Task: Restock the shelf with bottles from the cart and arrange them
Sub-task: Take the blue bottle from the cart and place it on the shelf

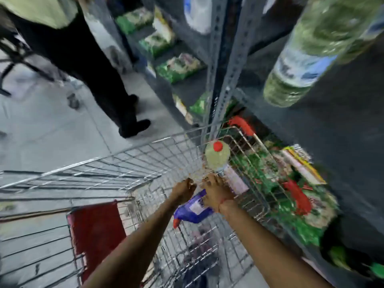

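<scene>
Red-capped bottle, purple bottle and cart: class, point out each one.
Red-capped bottle (pixel 217 157): head view, pale shoulder below cap.
Purple bottle (pixel 192 210): head view, purple body.
Cart (pixel 145 150): head view, wire side wall.

**A shop aisle, blurred by motion**

Pale grey floor tiles (pixel 52 129) run along the left. Grey metal racking (pixel 220 65) with punched uprights rises on the right, its dark boards carrying green packets (pixel 178 67). Another person's dark trouser legs and shoes (pixel 133 125) stand on the floor beside the racking.

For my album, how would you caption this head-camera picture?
Both hands reach into a wire cart for bottles.
</scene>
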`<state>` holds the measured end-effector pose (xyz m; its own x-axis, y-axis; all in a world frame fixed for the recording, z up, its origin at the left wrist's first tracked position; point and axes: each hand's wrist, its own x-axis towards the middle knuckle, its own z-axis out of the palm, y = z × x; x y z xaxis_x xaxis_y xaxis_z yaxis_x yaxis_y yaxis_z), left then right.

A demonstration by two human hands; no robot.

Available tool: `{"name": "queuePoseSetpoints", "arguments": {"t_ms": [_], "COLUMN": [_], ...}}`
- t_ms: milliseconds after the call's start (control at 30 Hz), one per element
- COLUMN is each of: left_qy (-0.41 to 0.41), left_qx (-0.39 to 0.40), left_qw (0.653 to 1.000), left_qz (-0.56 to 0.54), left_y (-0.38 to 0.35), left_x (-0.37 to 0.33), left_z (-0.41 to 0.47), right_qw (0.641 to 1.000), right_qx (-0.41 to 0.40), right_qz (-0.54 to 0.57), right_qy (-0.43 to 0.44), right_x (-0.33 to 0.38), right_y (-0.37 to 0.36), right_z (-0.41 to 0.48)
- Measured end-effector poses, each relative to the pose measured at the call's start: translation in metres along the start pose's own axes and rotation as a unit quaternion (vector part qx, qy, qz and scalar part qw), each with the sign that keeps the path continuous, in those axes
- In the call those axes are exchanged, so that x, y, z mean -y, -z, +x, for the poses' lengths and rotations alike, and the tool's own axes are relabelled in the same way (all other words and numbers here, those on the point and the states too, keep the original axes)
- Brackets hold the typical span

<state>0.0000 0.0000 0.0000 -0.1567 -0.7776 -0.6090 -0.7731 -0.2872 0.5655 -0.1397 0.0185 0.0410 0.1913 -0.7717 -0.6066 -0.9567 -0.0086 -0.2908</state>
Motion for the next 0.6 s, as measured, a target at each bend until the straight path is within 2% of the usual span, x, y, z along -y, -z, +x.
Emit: {"name": "queuePoseSetpoints", "arguments": {"t_ms": [33,100,200,267,333,400,467,600], "left_qy": [0.027,0.066,0.086,0.087,0.103,0.118,0.121,0.131], "left_qx": [0.051,0.114,0.161,0.164,0.167,0.183,0.208,0.236], "left_qw": [0.998,0.991,0.983,0.982,0.98,0.976,0.97,0.962], "left_qz": [0.017,0.008,0.011,0.022,0.02,0.004,-0.014,-0.039], "left_y": [-0.007,-0.019,-0.033,-0.039,-0.041,-0.04,-0.038,-0.032], "left_x": [0.009,0.023,0.038,0.043,0.044,0.042,0.042,0.038], "left_z": [0.009,0.019,0.026,0.03,0.034,0.036,0.037,0.032], "right_qw": [0.998,0.981,0.928,0.868,0.773,0.693,0.651,0.626], "right_qx": [0.048,0.077,0.07,0.055,0.063,0.056,0.044,0.073], "right_qz": [0.008,0.088,0.241,0.354,0.488,0.587,0.632,0.665], "right_qy": [-0.045,-0.153,-0.277,-0.344,-0.4,-0.415,-0.418,-0.4], "right_x": [-0.002,-0.009,-0.015,-0.017,-0.017,-0.014,-0.013,-0.02], "right_y": [-0.009,-0.028,-0.052,-0.065,-0.075,-0.08,-0.084,-0.084], "right_z": [0.01,0.021,0.026,0.033,0.038,0.038,0.036,0.029]}}
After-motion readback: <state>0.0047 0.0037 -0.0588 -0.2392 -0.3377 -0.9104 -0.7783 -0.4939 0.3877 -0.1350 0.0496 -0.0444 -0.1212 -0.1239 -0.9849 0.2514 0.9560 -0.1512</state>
